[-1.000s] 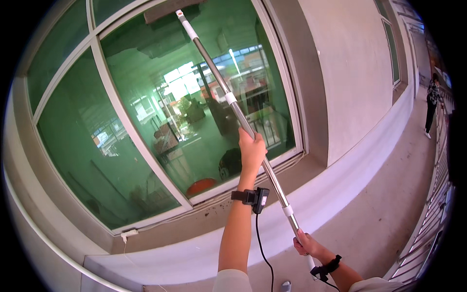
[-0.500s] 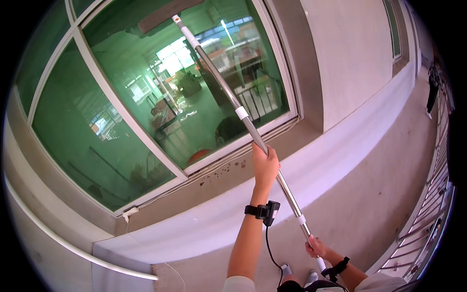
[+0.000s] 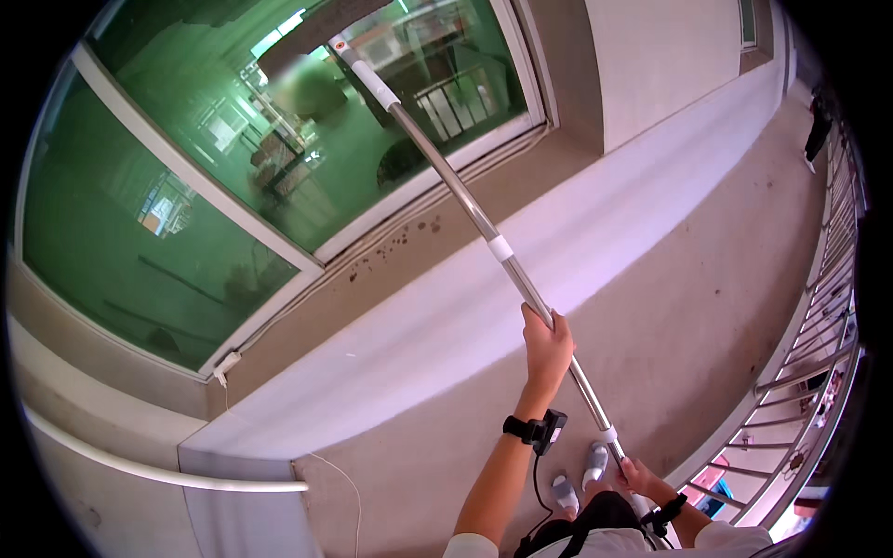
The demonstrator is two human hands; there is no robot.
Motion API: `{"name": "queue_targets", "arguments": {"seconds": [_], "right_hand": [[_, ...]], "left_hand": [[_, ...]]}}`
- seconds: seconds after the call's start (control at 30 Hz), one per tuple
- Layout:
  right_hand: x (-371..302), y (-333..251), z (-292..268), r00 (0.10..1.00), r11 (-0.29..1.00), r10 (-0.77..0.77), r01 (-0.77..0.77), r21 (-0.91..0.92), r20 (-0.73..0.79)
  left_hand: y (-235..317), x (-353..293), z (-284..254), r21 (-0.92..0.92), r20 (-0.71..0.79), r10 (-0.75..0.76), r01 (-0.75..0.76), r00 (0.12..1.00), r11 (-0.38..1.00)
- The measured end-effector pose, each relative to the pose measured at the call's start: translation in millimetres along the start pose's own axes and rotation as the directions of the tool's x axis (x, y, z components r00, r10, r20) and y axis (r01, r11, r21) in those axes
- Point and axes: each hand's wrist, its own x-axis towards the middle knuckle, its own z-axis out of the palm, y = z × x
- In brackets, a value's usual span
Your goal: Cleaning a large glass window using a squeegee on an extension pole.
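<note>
A long silver telescopic pole (image 3: 459, 188) with white collars slants from the lower right up to the window. At its top end, a flat grey-brown pad (image 3: 316, 35) lies against the green-tinted window glass (image 3: 307, 158). My left hand (image 3: 549, 346) is wrapped around the middle of the pole. Lower down, near its bottom end, my right hand (image 3: 642, 476) grips the pole as well. Black straps with small devices sit on both wrists, and a cable hangs from the left one (image 3: 539, 430).
Below the window runs a sill (image 3: 391, 244) with dark wet spots and a thin cable. A metal railing (image 3: 791, 391) borders the walkway on the right. Another person (image 3: 819, 130) stands far along it. A white pipe (image 3: 167, 476) crosses the lower left.
The pad has moved down the glass, and the pole and both hands have come lower and closer to my body. The view has tilted and shifted, with my feet showing more.
</note>
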Motion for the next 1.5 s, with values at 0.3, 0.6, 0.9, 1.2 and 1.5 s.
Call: {"name": "queue_targets", "arguments": {"seconds": [0.3, 0.6, 0.9, 1.2, 1.5], "right_hand": [[-77, 72, 5, 0.995, 0.991, 0.104, -0.104, -0.087, -0.01], [-138, 50, 9, 0.974, 0.956, 0.196, -0.215, -0.201, -0.111], [-99, 75, -66, 0.998, 0.998, -0.01, 0.005, -0.069, -0.066], [-8, -163, -115, 0.937, 0.912, -0.345, 0.322, -0.254, -0.053], [98, -381, -165, 0.792, 0.778, -0.609, 0.588, -0.223, -0.038]], "left_hand": [[-83, -70, 6, 0.014, -0.032, -0.143, 0.143, 0.989, 0.99], [-137, -113, 33, 0.024, -0.056, -0.262, 0.264, 0.963, 0.964], [-51, -79, 88, -0.03, -0.051, -0.063, 0.062, 0.997, 0.998], [123, 73, 140, -0.024, -0.006, 0.333, -0.333, 0.943, 0.943], [302, 233, 183, 0.03, 0.003, 0.669, -0.668, 0.744, 0.743]]}}
